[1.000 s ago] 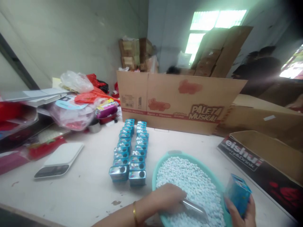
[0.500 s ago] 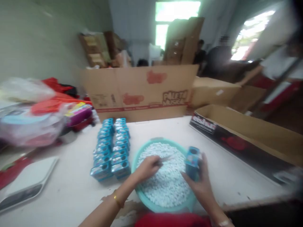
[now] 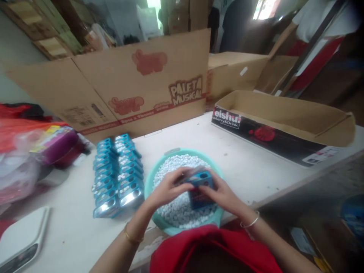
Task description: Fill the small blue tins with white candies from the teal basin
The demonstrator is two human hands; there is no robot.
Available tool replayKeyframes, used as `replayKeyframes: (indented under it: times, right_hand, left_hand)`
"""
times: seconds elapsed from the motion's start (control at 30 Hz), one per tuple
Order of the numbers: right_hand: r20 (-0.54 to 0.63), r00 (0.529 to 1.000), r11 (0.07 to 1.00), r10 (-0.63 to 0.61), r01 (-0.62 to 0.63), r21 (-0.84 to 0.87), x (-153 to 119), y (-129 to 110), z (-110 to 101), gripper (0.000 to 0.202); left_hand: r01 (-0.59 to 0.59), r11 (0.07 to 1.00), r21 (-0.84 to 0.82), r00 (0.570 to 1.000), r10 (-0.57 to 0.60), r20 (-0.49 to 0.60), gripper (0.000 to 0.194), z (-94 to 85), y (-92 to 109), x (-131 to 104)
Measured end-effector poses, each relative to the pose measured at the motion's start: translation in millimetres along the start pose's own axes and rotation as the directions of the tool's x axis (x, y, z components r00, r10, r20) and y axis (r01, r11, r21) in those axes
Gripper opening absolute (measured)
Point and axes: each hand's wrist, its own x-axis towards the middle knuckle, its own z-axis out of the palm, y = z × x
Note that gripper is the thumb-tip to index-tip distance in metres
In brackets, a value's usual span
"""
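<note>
- The right hand (image 3: pixel 223 191) wraps round a blue box (image 3: pixel 201 200), fingers and thumb closed on it, so it looks hard to drop
- The left hand (image 3: pixel 172 185) is closed too, on something grey and blurry that looks like a scoop (image 3: pixel 196 170), right up by the box top
- The blue box is over the round green tub (image 3: pixel 149 189), above the white bits (image 3: pixel 173 216), maybe so any that spill fall back in
- A dark round hole shows in the box, facing up, I think so it stays easy to reach
- The tub sits close to the person's red cloth (image 3: pixel 184 242), perhaps so both arms can stay bent
- Two rows of blue boxes (image 3: pixel 131 196) stand just left of the tub, maybe lined up to stay tidy, with white bits on some tops
</note>
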Motion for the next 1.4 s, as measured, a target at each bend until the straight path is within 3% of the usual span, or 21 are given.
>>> replayKeyframes:
  times: [0.07, 0.17, 0.2, 0.27, 0.33, 0.43, 0.57, 0.63, 0.73, 0.83, 0.93, 1.07, 1.23, 1.4]
  right_hand:
    - [-0.130, 0.990, 0.986, 0.053, -0.032, 0.163, 5, -1, -8, 0.051]
    - [-0.430, 0.893, 0.945, 0.132, 0.018, 0.326, 10, 0, -22, 0.050]
    - [-0.483, 0.862, 0.932, 0.155, 0.035, 0.362, 11, 0, -26, 0.048]
    - [-0.487, 0.851, 0.903, 0.199, 0.034, 0.429, 11, 0, -33, 0.042]
    - [-0.452, 0.862, 0.876, 0.229, 0.020, 0.482, 10, 0, -35, 0.039]
    - [-0.476, 0.845, 0.866, 0.242, 0.032, 0.499, 6, 1, -32, 0.038]
    - [-0.498, 0.847, 0.911, 0.188, 0.039, 0.412, 5, 1, -26, 0.036]
    - [-0.493, 0.861, 0.949, 0.125, 0.041, 0.313, 7, 0, -25, 0.034]
    - [-0.493, 0.870, 0.991, -0.027, 0.089, 0.103, 9, -3, -27, 0.032]
    - [-0.428, 0.886, 0.982, -0.176, 0.132, -0.132, 10, -3, -28, 0.032]
    - [-0.270, 0.911, 0.899, -0.312, 0.191, -0.393, 11, -3, -24, 0.030]
    - [-0.028, 0.915, 0.783, -0.402, 0.327, -0.528, 15, -3, -11, 0.038]
    - [0.059, 0.905, 0.746, -0.422, 0.383, -0.545, 16, 0, 3, 0.047]
    - [0.050, 0.903, 0.750, -0.426, 0.384, -0.538, 15, 6, 7, 0.044]
  left_hand:
    - [0.109, 0.976, 0.189, 0.993, -0.114, 0.015, 0.033, -19.4, -10, -2]
    - [0.231, 0.844, 0.484, 0.954, -0.295, 0.060, 0.022, -48.6, -25, -10]
    - [0.240, 0.815, 0.527, 0.941, -0.328, 0.079, 0.017, -55.0, -30, -12]
    - [0.229, 0.791, 0.567, 0.920, -0.367, 0.140, 0.011, -58.0, -40, -14]
    - [0.187, 0.797, 0.574, 0.896, -0.378, 0.234, 0.010, -45.9, -48, -10]
    - [0.099, 0.851, 0.515, 0.867, -0.328, 0.374, 0.012, -6.8, -55, 1]
    - [0.032, 0.912, 0.410, 0.865, -0.231, 0.445, 0.016, 40.2, -59, 15]
    - [0.027, 0.932, 0.361, 0.868, -0.201, 0.454, 0.015, 45.9, -59, 17]
    - [0.033, 0.952, 0.305, 0.873, -0.176, 0.454, 0.012, 29.7, -56, 13]
    - [0.044, 0.955, 0.295, 0.895, -0.169, 0.414, 0.017, -4.5, -46, 5]
    - [0.031, 0.952, 0.305, 0.919, -0.147, 0.365, 0.022, -40.7, -26, -1]
    - [-0.044, 0.927, 0.373, 0.935, -0.094, 0.342, 0.020, -71.8, 8, 1]
    - [-0.163, 0.812, 0.561, 0.890, -0.125, 0.439, 0.019, -77.7, 40, 18]
    - [-0.229, 0.600, 0.767, 0.874, -0.220, 0.433, 0.015, -62.1, 73, 32]
